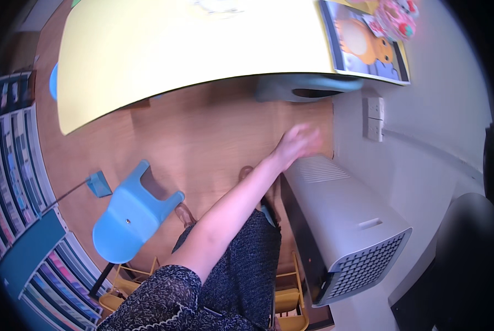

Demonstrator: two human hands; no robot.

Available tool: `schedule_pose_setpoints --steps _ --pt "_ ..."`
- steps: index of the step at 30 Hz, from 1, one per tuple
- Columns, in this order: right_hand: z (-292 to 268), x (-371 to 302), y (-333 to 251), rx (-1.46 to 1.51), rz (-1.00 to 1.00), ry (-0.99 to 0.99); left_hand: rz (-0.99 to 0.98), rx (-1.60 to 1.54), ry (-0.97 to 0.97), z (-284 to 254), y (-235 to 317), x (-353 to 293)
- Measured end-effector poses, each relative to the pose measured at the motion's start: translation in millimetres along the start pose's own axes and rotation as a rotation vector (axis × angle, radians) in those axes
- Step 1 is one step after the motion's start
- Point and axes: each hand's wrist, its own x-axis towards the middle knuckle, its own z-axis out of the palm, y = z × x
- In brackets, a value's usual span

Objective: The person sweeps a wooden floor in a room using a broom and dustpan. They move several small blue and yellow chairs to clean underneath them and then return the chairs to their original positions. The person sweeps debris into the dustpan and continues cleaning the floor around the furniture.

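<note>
A wooden floor [203,138] runs under a pale yellow table [192,44], with a blue plastic chair [128,218] to the left and shelves [15,182] beyond. The one hand [297,142] in view, blurred, fingers loosely spread and empty, hovers just over the far end of a white air purifier [343,220] standing by the wall; which hand it is cannot be told.

A hand [297,140] hovers above the air purifier [343,220], table [192,49] ahead, chair [128,218] left.
</note>
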Motion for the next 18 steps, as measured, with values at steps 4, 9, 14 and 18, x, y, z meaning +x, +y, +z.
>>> schedule_pose_setpoints --steps 4,9,14,18 --pt "30 -19 6 -0.062 -0.056 0.016 -0.141 0.227 0.342 -160 -61 -155" --pt "74 -47 11 -0.103 -0.197 0.009 -0.010 0.902 1.044 -341 -87 -386" --pt "163 12 -94 -0.022 -0.495 -0.077 0.226 1.674 1.298 -384 27 -634" --pt "252 123 -246 -0.246 -0.954 0.041 -0.127 1.620 1.784 -466 39 -817"
